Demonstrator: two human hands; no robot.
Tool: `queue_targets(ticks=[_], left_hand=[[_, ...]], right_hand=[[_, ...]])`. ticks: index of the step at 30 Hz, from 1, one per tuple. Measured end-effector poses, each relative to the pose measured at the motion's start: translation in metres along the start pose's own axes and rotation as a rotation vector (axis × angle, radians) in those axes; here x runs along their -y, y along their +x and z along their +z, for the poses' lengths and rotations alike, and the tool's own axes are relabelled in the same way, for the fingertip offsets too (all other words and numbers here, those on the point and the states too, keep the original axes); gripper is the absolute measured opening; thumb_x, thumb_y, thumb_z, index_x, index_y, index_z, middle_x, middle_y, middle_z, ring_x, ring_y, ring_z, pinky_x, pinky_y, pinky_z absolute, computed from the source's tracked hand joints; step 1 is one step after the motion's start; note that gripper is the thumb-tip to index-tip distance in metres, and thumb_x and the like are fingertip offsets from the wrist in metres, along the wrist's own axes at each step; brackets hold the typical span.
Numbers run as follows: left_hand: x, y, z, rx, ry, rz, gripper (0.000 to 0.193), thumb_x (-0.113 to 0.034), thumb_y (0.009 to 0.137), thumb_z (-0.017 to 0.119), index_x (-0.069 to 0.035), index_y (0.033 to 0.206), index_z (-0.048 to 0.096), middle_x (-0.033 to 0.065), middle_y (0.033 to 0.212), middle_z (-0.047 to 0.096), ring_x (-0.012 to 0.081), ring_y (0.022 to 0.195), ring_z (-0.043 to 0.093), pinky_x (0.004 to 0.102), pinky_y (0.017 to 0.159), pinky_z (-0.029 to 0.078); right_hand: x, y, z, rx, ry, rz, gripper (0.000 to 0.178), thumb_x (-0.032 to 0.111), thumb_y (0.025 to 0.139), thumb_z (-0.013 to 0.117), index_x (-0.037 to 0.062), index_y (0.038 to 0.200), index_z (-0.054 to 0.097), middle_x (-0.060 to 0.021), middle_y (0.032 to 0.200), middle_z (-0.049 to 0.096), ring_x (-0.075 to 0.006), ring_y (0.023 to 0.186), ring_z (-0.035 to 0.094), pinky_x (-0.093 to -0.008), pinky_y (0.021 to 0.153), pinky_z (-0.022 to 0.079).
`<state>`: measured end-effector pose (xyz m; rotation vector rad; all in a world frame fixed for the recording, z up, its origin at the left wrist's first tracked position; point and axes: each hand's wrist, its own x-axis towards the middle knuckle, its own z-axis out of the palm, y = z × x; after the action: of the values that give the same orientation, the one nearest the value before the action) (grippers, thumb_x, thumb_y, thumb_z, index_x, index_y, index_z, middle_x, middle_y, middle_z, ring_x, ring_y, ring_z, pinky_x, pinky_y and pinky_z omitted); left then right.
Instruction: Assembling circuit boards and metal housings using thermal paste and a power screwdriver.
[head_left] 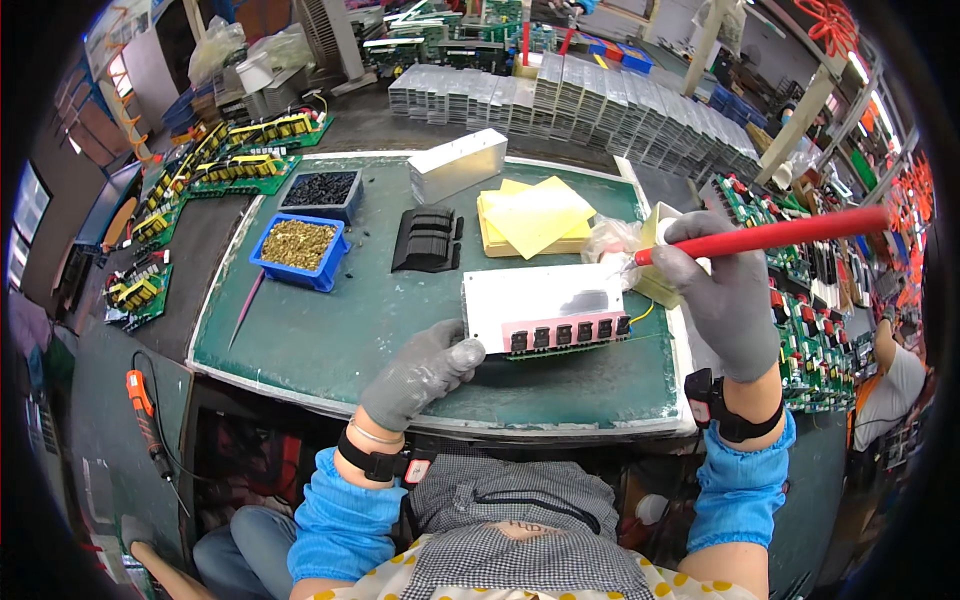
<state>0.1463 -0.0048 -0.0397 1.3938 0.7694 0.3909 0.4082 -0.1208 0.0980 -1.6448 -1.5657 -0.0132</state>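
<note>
Cluttered workshop, green-topped workbench (pixel 300 340), dark floor

Electronics assembly workshop: circuit boards (pixel 240 165), heatsink stacks (pixel 600 105) (everywhere).

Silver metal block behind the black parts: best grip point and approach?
Probably pinch the metal block across its two long side faces, near the middle, coming from above. It lies flat on the green mat, long and narrow, with open space along both long sides.

Matt metal plate (pixel 535 295), knit gloves (pixel 415 375)
</note>
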Motion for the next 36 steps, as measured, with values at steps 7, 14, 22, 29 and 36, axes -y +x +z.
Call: queue_targets(ticks=[7,14,22,29,36], left_hand=[[0.003,0.002,-0.002,0.007,0.029,0.027,0.069,-0.058,0.084,0.064,0.006,0.109,0.059,0.0026,0.075,0.057,0.0093,0.065,0.050,0.0252,0.058,0.042],[0.009,0.006,-0.002,0.038,-0.022,0.046,0.067,-0.060,0.082,0.066,0.005,0.099,0.060,0.0047,0.076,0.058,0.0112,0.068,0.051,0.0280,0.061,0.043],[0.009,0.008,-0.001,0.030,0.015,0.014,0.070,-0.061,0.079,0.068,0.005,0.100,0.059,0.0046,0.075,0.058,0.0120,0.066,0.051,0.0298,0.060,0.045],[0.005,0.005,-0.002,0.013,0.047,0.035,0.075,-0.064,0.078,0.067,0.006,0.100,0.059,0.0074,0.077,0.060,0.0143,0.068,0.054,0.0315,0.063,0.047],[0.010,0.007,-0.002,0.016,0.056,0.053,0.079,-0.067,0.077,0.067,0.007,0.103,0.059,0.0084,0.079,0.061,0.0145,0.070,0.055,0.0313,0.064,0.047]], right_hand=[[0.039,0.006,0.038,0.029,0.342,-0.037,0.018,0.011,0.081,0.077,0.0005,0.086,0.063,-0.0059,0.077,0.063,-0.0145,0.072,0.060,-0.0294,0.067,0.048],[0.045,0.014,0.054,0.193,0.156,-0.060,0.016,0.010,0.085,0.071,0.0011,0.096,0.063,-0.0045,0.085,0.063,-0.0112,0.080,0.059,-0.0276,0.073,0.048],[0.043,0.020,0.066,0.072,0.103,-0.208,0.020,0.021,0.083,0.072,0.0032,0.083,0.062,-0.0112,0.068,0.061,-0.0269,0.065,0.062,-0.0357,0.062,0.048],[0.045,0.018,0.053,0.043,-0.089,-0.176,0.016,0.017,0.083,0.070,0.0031,0.083,0.062,-0.0113,0.067,0.061,-0.0268,0.064,0.061,-0.0365,0.062,0.048],[0.054,0.016,0.061,0.076,0.222,-0.107,0.014,0.014,0.084,0.068,0.0020,0.081,0.062,-0.0098,0.071,0.064,-0.0227,0.067,0.063,-0.0336,0.065,0.049]])
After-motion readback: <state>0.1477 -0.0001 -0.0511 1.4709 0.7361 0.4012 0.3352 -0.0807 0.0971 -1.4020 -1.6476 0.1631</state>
